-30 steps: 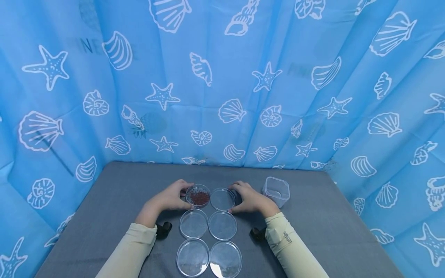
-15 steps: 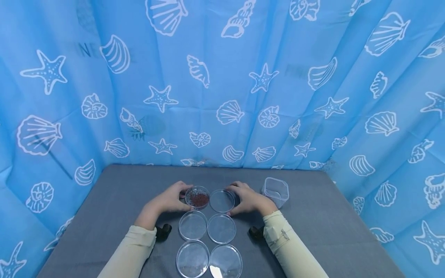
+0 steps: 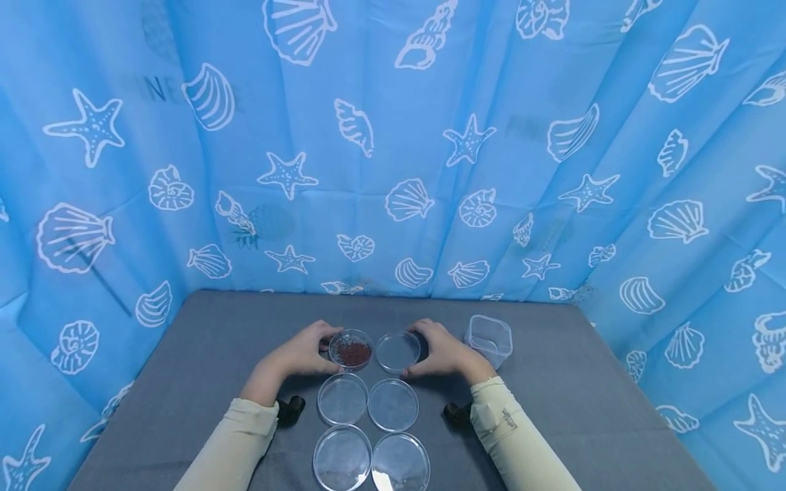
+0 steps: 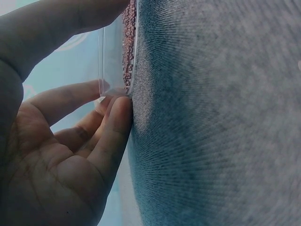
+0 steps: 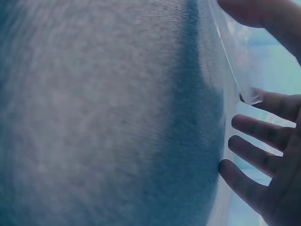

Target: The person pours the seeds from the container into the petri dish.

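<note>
In the head view my left hand (image 3: 302,350) grips the rim of a clear petri dish (image 3: 351,350) holding small reddish-brown grains, at the back left of the dish group. The left wrist view shows the grains (image 4: 128,52) lying along the dish's bottom, with thumb and fingers pinching its side wall. My right hand (image 3: 439,352) pinches a clear, empty-looking petri dish (image 3: 398,352) between thumb and index finger. In the right wrist view that dish (image 5: 240,70) slants away from the grey cloth, and the other fingers are spread apart from it.
Several clear petri dishes stand nearer me in two columns, including one at middle left (image 3: 342,399) and one at front right (image 3: 401,464). A clear square plastic tub (image 3: 489,337) stands right of my right hand. A blue patterned curtain (image 3: 381,150) borders the grey-covered table (image 3: 552,409).
The dish in my right hand has shifted slightly right, and a gap now separates it from the dish with grains. My left hand keeps its hold with hardly any movement.
</note>
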{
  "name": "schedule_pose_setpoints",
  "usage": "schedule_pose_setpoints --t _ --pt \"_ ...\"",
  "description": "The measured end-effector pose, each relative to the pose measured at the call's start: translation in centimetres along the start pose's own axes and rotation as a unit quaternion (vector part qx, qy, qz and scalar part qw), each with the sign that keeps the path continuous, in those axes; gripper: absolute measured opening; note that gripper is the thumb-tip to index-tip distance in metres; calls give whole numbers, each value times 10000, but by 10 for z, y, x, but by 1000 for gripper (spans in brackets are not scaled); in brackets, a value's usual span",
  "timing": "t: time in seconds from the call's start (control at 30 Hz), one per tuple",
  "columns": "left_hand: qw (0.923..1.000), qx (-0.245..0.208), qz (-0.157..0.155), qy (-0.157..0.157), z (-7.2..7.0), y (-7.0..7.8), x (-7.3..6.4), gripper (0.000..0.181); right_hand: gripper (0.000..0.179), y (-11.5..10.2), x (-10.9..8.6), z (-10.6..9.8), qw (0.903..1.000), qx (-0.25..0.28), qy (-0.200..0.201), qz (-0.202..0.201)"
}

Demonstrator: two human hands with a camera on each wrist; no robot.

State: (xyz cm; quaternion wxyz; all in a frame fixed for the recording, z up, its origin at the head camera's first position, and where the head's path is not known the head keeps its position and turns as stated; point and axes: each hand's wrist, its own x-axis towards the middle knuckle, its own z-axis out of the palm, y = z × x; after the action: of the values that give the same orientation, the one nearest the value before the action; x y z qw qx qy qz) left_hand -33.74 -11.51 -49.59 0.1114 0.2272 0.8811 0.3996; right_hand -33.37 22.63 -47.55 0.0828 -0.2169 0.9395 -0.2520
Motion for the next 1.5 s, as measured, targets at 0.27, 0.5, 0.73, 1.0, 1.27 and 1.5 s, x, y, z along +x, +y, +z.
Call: schedule_pose_setpoints --t 0.27,0.5,0.73,1.0,1.27,1.5 --pt "10000 -34 -2 -6 0 1 0 87 88 2 -7 -7 9949 608 802 -46" --pt "10000 -79 5 -13 0 -1 0 86 89 4 -11 -10 9845 1488 911 -173" --pt "10000 -61 -11 -29 -1 0 0 86 84 2 -16 -11 9685 2270 954 -360" --pt "9999 -100 -31 -21 -1 0 1 86 80 -2 -19 -12 9529 2816 1014 -493" --pt "10000 -70 1 0 0 -1 1 86 72 -3 -22 -12 9511 2837 1098 -542" --pt "10000 -46 16 7 0 -2 2 86 73 -3 -21 -10 9672 2332 829 -571"
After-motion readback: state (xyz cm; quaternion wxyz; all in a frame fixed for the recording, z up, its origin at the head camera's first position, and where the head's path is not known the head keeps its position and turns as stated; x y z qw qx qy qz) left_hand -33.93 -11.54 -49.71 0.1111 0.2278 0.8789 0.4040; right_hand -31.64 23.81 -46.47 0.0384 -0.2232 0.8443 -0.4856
